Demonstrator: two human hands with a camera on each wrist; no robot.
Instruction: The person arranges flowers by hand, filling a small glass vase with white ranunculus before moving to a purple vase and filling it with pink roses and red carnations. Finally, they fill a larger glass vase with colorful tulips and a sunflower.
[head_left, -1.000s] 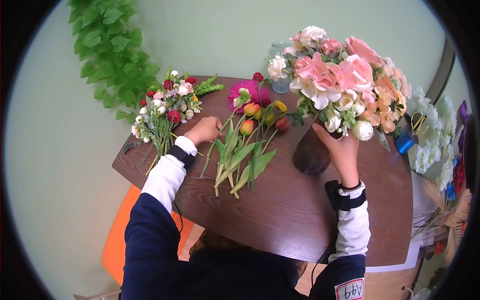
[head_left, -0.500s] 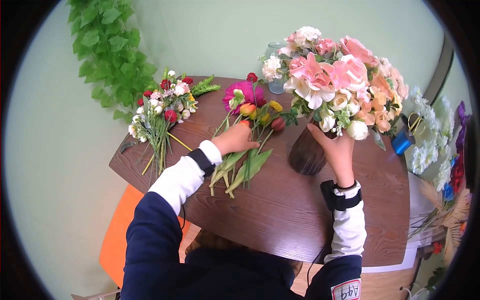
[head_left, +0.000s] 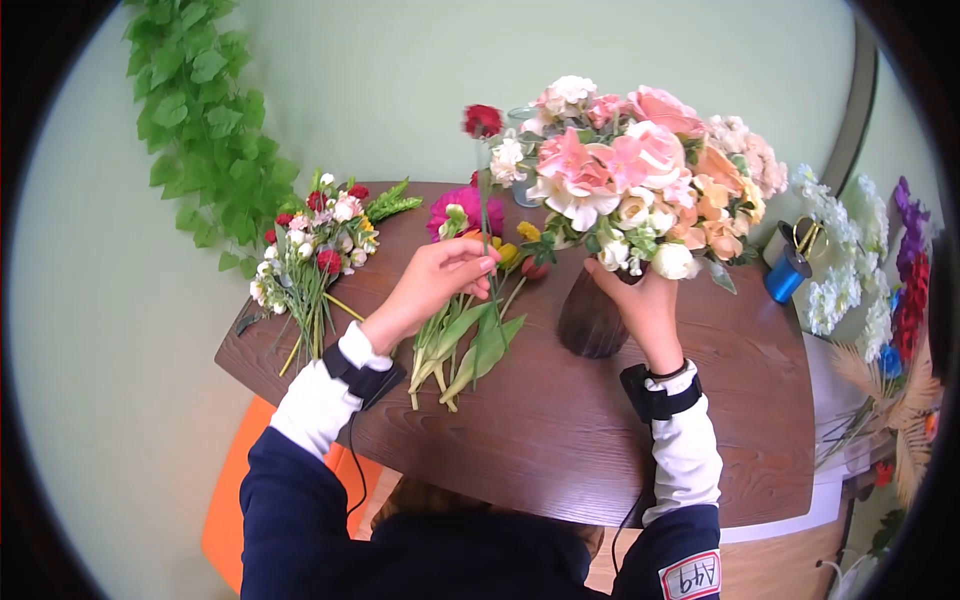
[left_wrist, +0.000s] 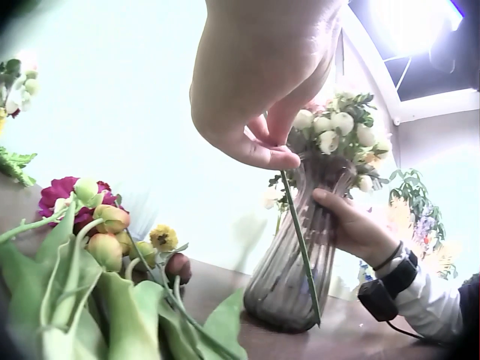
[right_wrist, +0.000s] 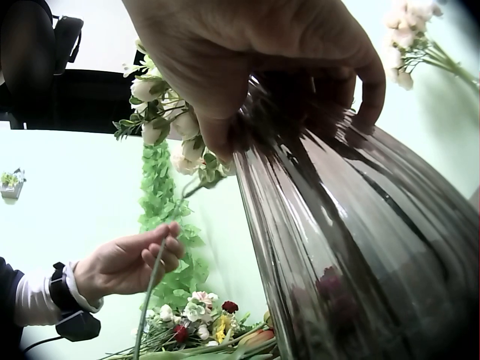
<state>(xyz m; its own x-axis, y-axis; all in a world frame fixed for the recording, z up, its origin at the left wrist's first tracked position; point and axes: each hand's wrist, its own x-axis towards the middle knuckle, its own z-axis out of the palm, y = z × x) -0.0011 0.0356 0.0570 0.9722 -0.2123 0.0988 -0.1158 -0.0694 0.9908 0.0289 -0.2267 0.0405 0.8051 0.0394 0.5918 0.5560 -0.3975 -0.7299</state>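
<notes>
My left hand (head_left: pixel 440 285) pinches the green stem of a red flower (head_left: pixel 482 121) between thumb and fingers; the bloom stands up above the hand, left of the big bouquet. In the left wrist view the lower stem (left_wrist: pixel 303 251) slants down in front of the vase. My right hand (head_left: pixel 642 310) grips the neck of the dark ribbed glass vase (head_left: pixel 590 318), which stands on the table. Pink, peach and white flowers (head_left: pixel 640 170) fill the vase. Below my left hand lie tulips with broad leaves (head_left: pixel 488 355), beside a magenta bloom (head_left: pixel 462 210).
A bunch of small red and white flowers (head_left: pixel 318 235) lies at the left of the brown table (head_left: pixel 560 450). A clear glass jar (head_left: pixel 524 190) stands behind the bouquet. Blue ribbon spool (head_left: pixel 788 276) and gold-handled scissors (head_left: pixel 808 238) are at the right. Green vine hangs on the wall.
My left hand moved from beside the left bunch to the tulip pile, then lifted a red flower by its stem. My right hand keeps hold of the vase neck.
</notes>
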